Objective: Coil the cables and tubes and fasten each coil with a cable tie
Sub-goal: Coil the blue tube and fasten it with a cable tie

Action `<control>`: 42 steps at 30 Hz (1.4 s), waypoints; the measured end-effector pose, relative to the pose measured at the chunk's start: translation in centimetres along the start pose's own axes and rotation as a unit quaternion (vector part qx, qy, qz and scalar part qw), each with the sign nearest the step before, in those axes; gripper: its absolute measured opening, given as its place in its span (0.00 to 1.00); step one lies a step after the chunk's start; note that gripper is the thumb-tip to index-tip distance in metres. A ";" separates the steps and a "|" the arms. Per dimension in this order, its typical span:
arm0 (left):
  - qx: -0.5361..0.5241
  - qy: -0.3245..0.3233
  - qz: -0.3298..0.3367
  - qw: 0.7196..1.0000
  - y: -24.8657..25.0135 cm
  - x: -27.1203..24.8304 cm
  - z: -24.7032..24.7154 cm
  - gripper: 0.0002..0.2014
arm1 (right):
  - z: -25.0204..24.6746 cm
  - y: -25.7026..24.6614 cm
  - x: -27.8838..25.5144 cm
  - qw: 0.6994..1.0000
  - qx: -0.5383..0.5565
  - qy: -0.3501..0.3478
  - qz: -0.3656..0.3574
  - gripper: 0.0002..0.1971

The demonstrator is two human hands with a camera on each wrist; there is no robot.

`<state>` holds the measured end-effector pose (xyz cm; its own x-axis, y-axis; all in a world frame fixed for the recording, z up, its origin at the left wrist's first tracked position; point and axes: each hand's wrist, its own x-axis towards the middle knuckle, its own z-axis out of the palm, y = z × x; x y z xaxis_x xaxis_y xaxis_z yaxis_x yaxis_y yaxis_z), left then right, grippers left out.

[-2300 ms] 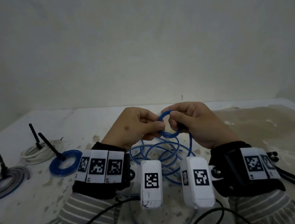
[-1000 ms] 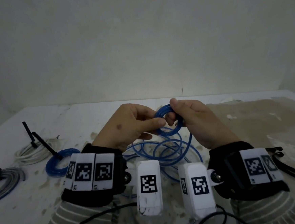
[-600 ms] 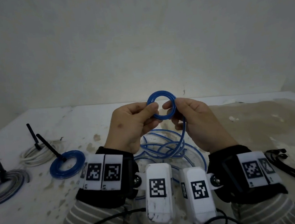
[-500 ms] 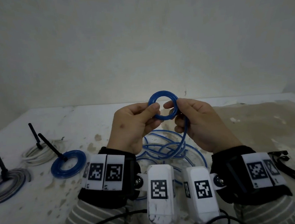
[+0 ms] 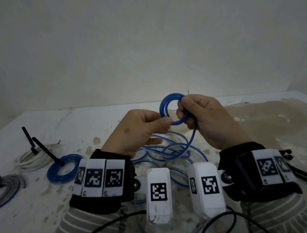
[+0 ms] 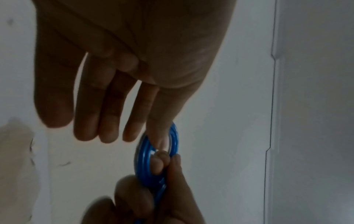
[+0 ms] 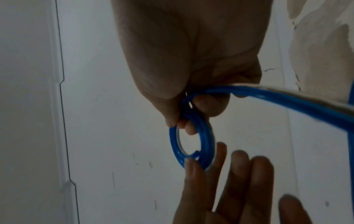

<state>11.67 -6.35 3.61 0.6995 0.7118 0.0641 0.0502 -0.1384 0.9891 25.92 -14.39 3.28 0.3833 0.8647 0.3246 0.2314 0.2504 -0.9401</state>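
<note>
Left hand [image 5: 137,132] slid lower; with right hand [image 5: 210,121], fingers pinch upright blue coil [image 5: 163,109].

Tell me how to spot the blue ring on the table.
Look left on the stained white table. Beside the white cable coil lies a flat blue wire ring. Unlike the blue wire loop being held, it carries a black zip tie.

Tied blue coil [image 5: 66,180], white coil [image 5: 26,162] and grey coil [image 5: 13,188] lie on the table [image 5: 37,208].

You face plain grey-white wall [image 5: 143,43], dimly lit; below, white work surface [image 5: 37,217], stained, brownish patch [image 5: 278,125] at your right.
</note>
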 end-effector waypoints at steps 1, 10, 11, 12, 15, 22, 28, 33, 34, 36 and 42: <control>0.016 0.016 0.015 1.000 0.0 0.1 -0.3 0.15 | -0.1 -0.1 -0.1 1.000 -0.015 -0.013 -0.003 0.15; 0.124 -0.041 0.044 0.990 0.2 -0.3 -1.6 0.02 | 0.3 -0.7 -0.6 0.949 -0.288 -0.124 -0.040 0.17; 0.134 -0.053 0.032 0.989 0.2 -0.3 -1.8 0.02 | 0.5 -0.8 -0.6 0.950 -0.286 -0.123 -0.043 0.17; 0.143 -0.062 0.023 0.988 0.3 -0.3 -2.0 0.02 | 0.7 -0.7 -0.6 0.952 -0.280 -0.120 -0.044 0.16; 0.124 -0.060 0.025 0.990 0.1 -0.2 -2.4 0.02 | 1.4 -0.2 -0.5 0.972 -0.215 -0.084 -0.043 0.11; -0.113 0.050 0.036 0.992 -0.8 0.9 -1.3 0.08 | 1.1 0.4 -0.2 0.998 0.054 -0.030 0.022 0.11; -0.292 0.053 0.004 0.955 -0.9 1.3 0.3 0.07 | 1.4 0.5 0.1 0.986 0.158 0.041 0.033 0.13; -0.323 0.033 0.001 0.946 -0.7 1.2 0.8 0.06 | 0.8 0.4 0.1 0.987 0.153 0.040 0.000 0.10; -0.333 0.029 0.003 0.943 -0.6 1.2 0.9 0.06 | 0.9 0.4 0.1 0.986 0.165 0.036 -0.002 0.10; -0.359 0.023 0.010 0.933 -0.4 1.1 1.1 0.07 | 1.0 0.3 0.1 0.979 0.205 0.020 0.001 0.10; -0.336 0.011 0.035 0.941 -0.2 1.0 1.2 0.04 | 0.5 -0.3 0.0 0.973 0.231 -0.004 0.001 0.10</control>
<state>13.25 -6.47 3.30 0.6685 0.7326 0.1278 -0.4637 0.2763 0.8418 25.39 -14.21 3.53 0.3765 0.8678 0.3242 -0.1958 0.4166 -0.8878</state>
